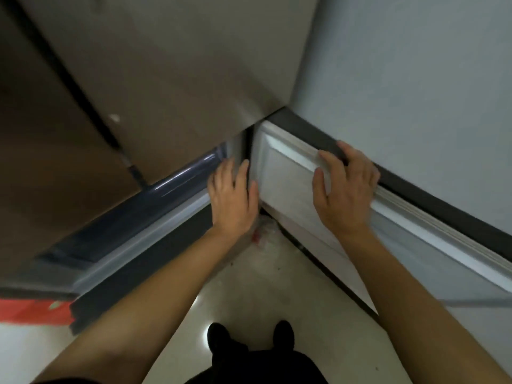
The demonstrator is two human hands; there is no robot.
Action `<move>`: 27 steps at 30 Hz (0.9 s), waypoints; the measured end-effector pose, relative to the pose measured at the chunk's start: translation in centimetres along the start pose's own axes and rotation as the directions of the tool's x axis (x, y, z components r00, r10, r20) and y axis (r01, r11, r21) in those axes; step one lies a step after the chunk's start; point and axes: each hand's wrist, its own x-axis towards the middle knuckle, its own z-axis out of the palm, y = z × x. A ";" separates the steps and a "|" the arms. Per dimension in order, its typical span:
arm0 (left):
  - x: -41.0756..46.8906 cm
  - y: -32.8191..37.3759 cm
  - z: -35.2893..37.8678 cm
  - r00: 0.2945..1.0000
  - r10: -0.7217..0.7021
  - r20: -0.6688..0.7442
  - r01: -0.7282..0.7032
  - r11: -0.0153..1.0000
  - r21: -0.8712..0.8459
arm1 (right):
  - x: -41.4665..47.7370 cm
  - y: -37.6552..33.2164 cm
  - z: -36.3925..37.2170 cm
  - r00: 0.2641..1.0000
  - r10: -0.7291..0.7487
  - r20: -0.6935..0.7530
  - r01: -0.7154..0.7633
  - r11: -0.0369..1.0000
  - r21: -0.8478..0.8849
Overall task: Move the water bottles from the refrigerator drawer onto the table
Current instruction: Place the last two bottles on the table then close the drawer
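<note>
The refrigerator's lower door [291,189] is swung open, and everything here is placed from it. Its top edge is gripped by the right hand [346,187]: the fingers are spread and curled over the dark rim, and the thumb is laid on the pale inner panel. Just beside the door's hinge end, the left hand [232,195] is held with fingers straight and slightly spread, pointing into the gap between door and cabinet, and nothing is held in it. A bluish, glossy strip, judged to be the drawer [180,178] front, is seen running away from the hinge end, its long axis lying crosswise to the left hand's fingers. Of the 2 hands, the left is nearer to it. No water bottles can be made out. Below the door's hinge corner a blurred clear plastic thing [264,231] with a red patch is seen; whether it is a bottle, and how it points, cannot be told.
</note>
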 end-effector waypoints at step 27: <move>-7.0 24.6 2.2 0.949 -0.213 0.232 0.274 0.921 -0.277 | -5.7 16.8 -18.5 0.578 0.122 0.807 -0.180 0.983 -0.019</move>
